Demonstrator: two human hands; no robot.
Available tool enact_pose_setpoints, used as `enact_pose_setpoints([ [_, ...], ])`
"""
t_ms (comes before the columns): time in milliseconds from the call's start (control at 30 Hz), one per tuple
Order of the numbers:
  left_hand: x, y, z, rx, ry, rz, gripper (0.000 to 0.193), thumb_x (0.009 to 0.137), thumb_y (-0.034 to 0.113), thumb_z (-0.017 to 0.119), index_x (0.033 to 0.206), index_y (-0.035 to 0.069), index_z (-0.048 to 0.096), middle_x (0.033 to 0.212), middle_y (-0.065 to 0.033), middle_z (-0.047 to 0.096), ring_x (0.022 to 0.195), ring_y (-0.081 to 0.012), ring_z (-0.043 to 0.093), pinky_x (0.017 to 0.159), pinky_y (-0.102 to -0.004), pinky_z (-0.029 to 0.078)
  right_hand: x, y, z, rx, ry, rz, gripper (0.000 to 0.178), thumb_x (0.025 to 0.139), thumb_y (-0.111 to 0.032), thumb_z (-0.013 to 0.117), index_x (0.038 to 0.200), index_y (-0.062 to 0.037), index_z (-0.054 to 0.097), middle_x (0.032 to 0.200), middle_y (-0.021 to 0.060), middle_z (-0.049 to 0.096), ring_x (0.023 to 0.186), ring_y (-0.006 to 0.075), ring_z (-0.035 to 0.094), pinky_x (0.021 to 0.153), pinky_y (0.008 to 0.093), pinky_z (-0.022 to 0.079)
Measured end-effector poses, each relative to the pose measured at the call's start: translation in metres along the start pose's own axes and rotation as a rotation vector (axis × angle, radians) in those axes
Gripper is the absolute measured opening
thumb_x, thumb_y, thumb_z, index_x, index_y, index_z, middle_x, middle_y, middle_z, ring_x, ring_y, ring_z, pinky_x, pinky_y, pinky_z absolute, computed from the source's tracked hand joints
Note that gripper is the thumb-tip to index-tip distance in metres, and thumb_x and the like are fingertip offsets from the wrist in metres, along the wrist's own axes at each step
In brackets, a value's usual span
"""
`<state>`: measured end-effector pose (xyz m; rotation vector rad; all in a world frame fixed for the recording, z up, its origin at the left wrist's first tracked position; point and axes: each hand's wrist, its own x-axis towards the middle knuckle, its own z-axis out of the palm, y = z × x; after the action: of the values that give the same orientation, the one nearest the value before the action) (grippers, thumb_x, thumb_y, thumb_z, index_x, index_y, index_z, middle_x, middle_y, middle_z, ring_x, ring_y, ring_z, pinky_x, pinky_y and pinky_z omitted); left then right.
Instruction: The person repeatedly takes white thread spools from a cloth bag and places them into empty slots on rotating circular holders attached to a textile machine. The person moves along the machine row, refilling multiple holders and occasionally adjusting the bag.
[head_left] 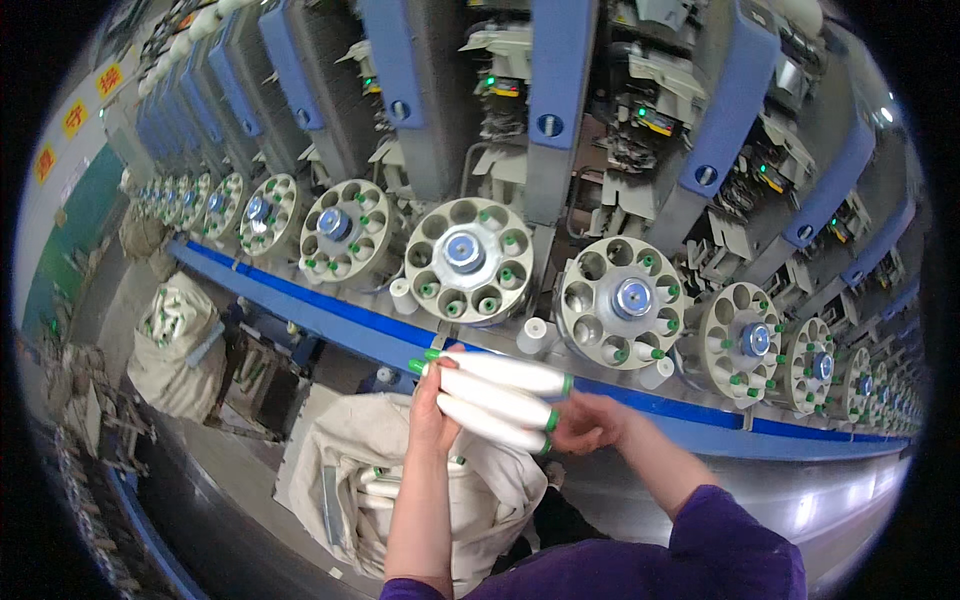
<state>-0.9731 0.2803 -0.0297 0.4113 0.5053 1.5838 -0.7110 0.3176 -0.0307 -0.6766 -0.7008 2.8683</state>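
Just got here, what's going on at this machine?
A person is holding three white bobbins with green ends. The left hand grips them near one end; the right hand is at the other end, though its grip is hard to make out. They are above an open cloth sack with more bobbins inside. Beyond the blue rail stands a row of round holders, with green-tipped bobbins in many slots.
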Motion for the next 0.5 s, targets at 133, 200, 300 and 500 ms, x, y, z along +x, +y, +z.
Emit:
enact_pose_setpoints([
  [133, 0.037, -0.01, 0.049, 0.035, -0.023, 0.141, 0.024, 0.088, 0.028, 0.053, 0.098, 0.007, 0.055, 0.129, -0.0093, 0.043, 0.117, -0.026, 0.041, 0.1, -0.0419, 0.034, -0.091, -0.045, -0.042, -0.099, 0.39, -0.256, 0.031, 0.086, -0.037, 0.053, 0.07, -0.0115, 0.049, 0.046, -0.006, 0.031, 0.039, 0.004, 0.027, 0.036, 0.0224, 0.018],
  [200, 0.051, -0.015, 0.069, 0.053, -0.07, 0.182, 0.024, 0.088, 0.028, 0.052, 0.1, 0.007, 0.055, 0.13, -0.0099, 0.042, 0.119, -0.0273, 0.04, 0.101, -0.0428, 0.034, -0.123, -0.067, -0.05, 0.222, 0.496, -0.71, 0.028, 0.086, -0.029, 0.054, 0.064, -0.0139, 0.044, 0.045, -0.006, 0.028, 0.038, 0.0051, 0.026, 0.036, 0.0221, 0.019],
  [300, 0.068, -0.025, 0.093, 0.113, -0.088, 0.206, 0.026, 0.088, 0.028, 0.052, 0.102, 0.006, 0.055, 0.131, -0.0108, 0.04, 0.12, -0.0282, 0.04, 0.101, -0.0437, 0.034, -0.135, -0.094, -0.044, 0.302, 0.683, -1.02, 0.02, 0.085, -0.024, 0.055, 0.07, -0.0144, 0.047, 0.048, -0.0055, 0.031, 0.038, 0.0053, 0.026, 0.036, 0.0211, 0.019],
  [500, 0.088, -0.036, 0.124, 0.197, -0.053, 0.145, 0.036, 0.093, 0.037, 0.042, 0.105, 0.006, 0.056, 0.131, -0.0121, 0.04, 0.119, -0.0282, 0.041, 0.1, -0.0448, 0.035, -0.081, -0.124, -0.03, -0.551, 0.472, -0.756, 0.039, 0.085, -0.014, 0.06, 0.12, -0.0015, 0.049, 0.116, 0.0082, 0.055, 0.1, 0.0151, 0.054, 0.085, 0.0308, 0.045],
])
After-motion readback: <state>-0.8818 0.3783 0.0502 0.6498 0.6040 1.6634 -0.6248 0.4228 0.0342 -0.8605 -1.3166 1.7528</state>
